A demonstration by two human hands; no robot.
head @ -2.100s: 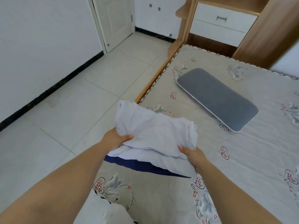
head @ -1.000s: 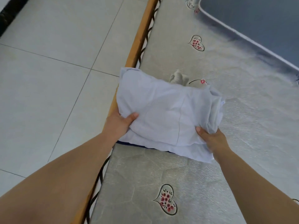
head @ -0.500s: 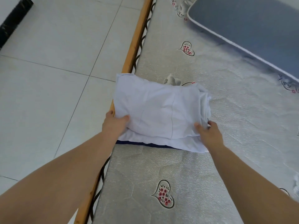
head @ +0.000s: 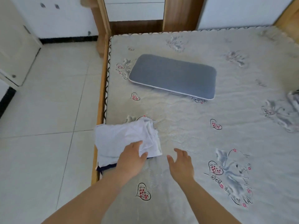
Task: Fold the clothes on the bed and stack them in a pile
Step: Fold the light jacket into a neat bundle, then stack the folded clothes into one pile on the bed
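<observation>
While my left hand presses flat on the folded white cotton garment at the mattress edge — right hand hovers beside it, fingers relaxed, empty.

Both bare forearms reaching forward from the lower edge. Left hand palm down, fingers extended and flat. Right hand just beside it, apart, palm down with fingers loosely spread, holding nothing.

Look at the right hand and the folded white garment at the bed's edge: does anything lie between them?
Nothing visible does. The right hand hovers open beside the white garment, with only bare mattress between; the left hand rests on the garment.
</observation>
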